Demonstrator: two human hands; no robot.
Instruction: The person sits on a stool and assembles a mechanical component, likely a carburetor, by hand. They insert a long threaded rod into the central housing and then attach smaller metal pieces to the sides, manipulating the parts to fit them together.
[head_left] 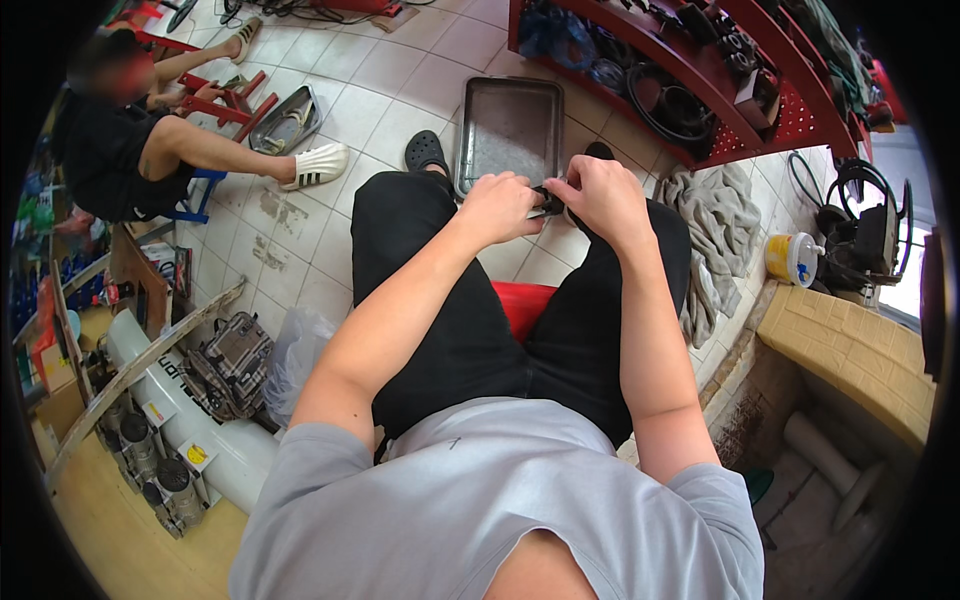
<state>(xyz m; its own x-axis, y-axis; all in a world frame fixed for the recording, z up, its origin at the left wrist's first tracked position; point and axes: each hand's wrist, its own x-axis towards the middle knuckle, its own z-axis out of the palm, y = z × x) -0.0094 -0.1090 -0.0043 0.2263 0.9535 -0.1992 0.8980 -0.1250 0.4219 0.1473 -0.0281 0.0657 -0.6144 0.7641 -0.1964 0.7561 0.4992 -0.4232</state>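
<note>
My left hand (498, 207) and my right hand (606, 202) meet above my knees, both with bent fingers. Between them is a small black part (546, 203), mostly covered by the fingers; its kind does not show. The left fingers close around one side of it. My right thumb and fingers pinch at its other side. Just beyond the hands, a shallow rectangular metal tray (511, 125) with a grey, stained bottom lies on the tiled floor between my feet.
A red rack (700, 80) with cables and dark parts stands ahead right. Grey cloth (712, 235) lies right, near a yellow-and-white tub (793, 258). Left, another person (120, 140) sits by a second tray (286, 120). A white cylindrical tank (195, 400) and plastic bag (297, 360) are nearer.
</note>
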